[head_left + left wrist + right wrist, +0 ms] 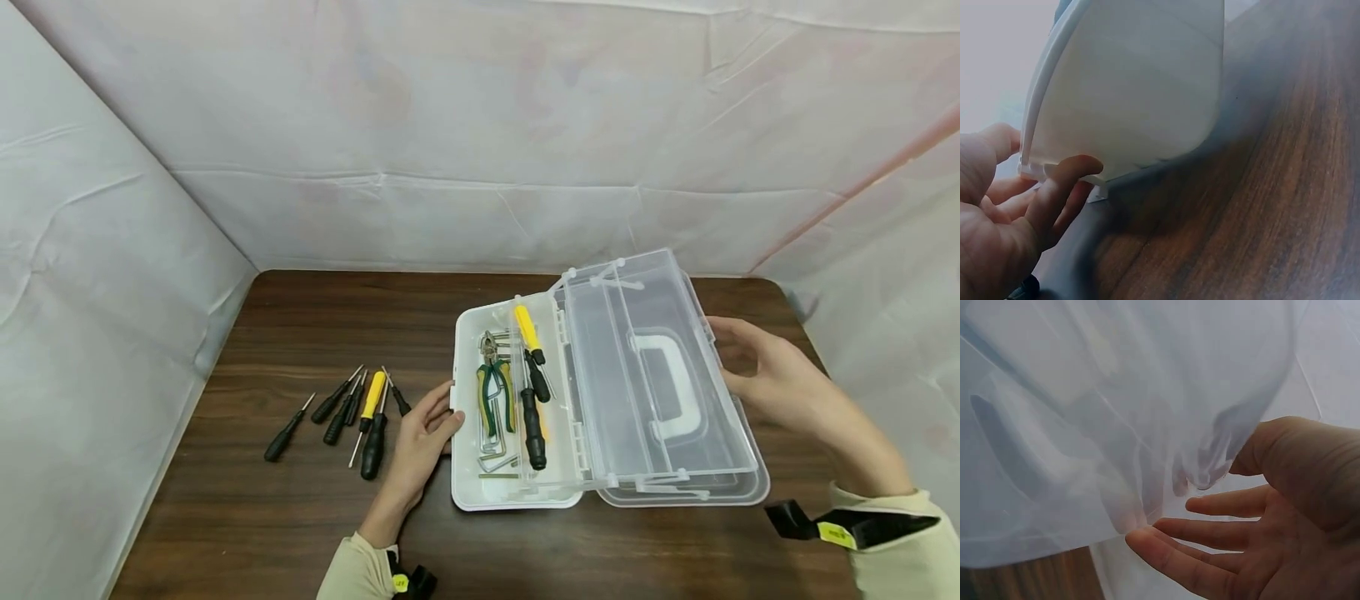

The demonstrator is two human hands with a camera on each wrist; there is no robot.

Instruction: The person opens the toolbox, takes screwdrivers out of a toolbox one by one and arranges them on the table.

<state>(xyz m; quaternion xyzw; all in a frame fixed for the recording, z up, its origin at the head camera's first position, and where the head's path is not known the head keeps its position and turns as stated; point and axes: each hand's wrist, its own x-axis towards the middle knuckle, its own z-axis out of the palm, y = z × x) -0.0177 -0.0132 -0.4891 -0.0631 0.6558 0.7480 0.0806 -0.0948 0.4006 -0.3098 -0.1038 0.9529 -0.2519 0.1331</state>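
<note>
Toolbox (517, 502) of white plastic stands open on the brown table (225, 517), a little to the right of the middle in my head view. From my distant place I see the left hand (423, 437) grip its left edge, with thumb and fingers on the two sides of the rim. The right hand (787, 379), as I see it, pinches the outer edge of the clear lid (615, 358), which is folded out to the right and bears a white handle (681, 387). My right wrist view shows the thumb partly behind the plastic and the fingertips at its border.

Inside the white base I find pliers (510, 398) with green and yellow handles, metal hex keys (491, 456) close to them, and on their right a yellow-handled screwdriver (527, 327) and a long black handle (534, 429). Left of the toolbox several screwdrivers (372, 450) lie on the table, one yellow, the others black; the leftmost lies apart. Behind the table I see a white sheet (450, 100).
</note>
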